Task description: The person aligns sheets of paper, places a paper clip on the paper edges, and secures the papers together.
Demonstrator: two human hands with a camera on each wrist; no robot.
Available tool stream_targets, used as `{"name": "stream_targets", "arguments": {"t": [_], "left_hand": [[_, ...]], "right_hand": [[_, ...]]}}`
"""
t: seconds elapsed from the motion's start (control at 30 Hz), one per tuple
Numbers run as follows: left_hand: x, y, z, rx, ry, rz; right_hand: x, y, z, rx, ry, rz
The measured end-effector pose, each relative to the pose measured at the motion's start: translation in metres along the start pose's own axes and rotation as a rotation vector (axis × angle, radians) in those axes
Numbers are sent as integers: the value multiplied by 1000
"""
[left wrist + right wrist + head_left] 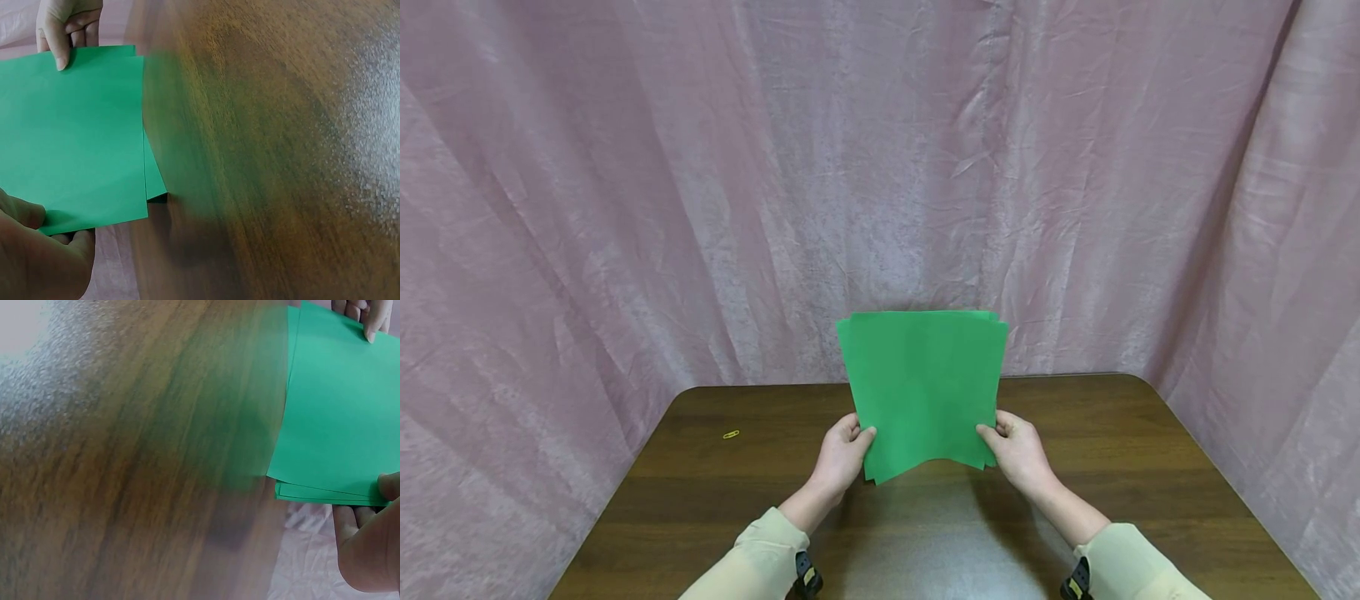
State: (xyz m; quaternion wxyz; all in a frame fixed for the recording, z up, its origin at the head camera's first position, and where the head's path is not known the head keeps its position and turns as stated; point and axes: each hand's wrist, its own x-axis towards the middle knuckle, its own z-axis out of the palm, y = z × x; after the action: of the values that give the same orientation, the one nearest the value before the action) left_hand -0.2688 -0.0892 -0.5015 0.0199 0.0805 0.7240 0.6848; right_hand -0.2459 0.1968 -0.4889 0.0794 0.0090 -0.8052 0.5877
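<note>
Several green sheets of paper (928, 383) are held up together above the table, their edges slightly out of line and their lower edge bowed upward in the middle. My left hand (842, 454) pinches the stack at its left side, thumb on the near face and fingers behind. On the opposite side my right hand (1021, 450) grips it the same way. In the left wrist view a corner of a rear sheet sticks out beyond the front sheet (75, 137). The right wrist view shows layered edges at the lower corner of the paper (344, 406).
A yellow paper clip (731, 434) lies on the left part of the brown wooden table (700, 492). Pink curtains (880, 167) hang behind the table and along both sides. Light glares off the tabletop near its front.
</note>
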Motion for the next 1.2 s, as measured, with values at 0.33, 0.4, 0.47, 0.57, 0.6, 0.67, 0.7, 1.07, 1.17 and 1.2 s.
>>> {"name": "stream_targets", "arguments": {"t": [0.33,0.4,0.47,0.57,0.6,0.67,0.7,1.07,1.17,1.2], "left_hand": [[-2,-2,0,-1,-5,-1],[-1,-3,0,-2,-4,2],[-1,-3,0,0,-5,1],[0,-3,0,2,-7,3],[0,-3,1,0,-8,5],[0,-3,1,-2,-10,11],[0,-3,1,-3,-10,12],[0,2,0,-7,-1,-15],[3,10,-1,5,14,-13],[4,13,-1,9,18,-6]], "right_hand": [[-3,4,2,41,-17,15],[-3,4,3,44,-16,19],[-3,4,3,39,-16,23],[-4,4,3,37,-12,33],[-4,4,3,36,-14,34],[-4,4,4,43,-17,36],[-5,4,4,48,-21,34],[-6,11,4,10,-38,39],[-6,12,4,6,-42,34],[-6,12,3,5,-43,35]]}}
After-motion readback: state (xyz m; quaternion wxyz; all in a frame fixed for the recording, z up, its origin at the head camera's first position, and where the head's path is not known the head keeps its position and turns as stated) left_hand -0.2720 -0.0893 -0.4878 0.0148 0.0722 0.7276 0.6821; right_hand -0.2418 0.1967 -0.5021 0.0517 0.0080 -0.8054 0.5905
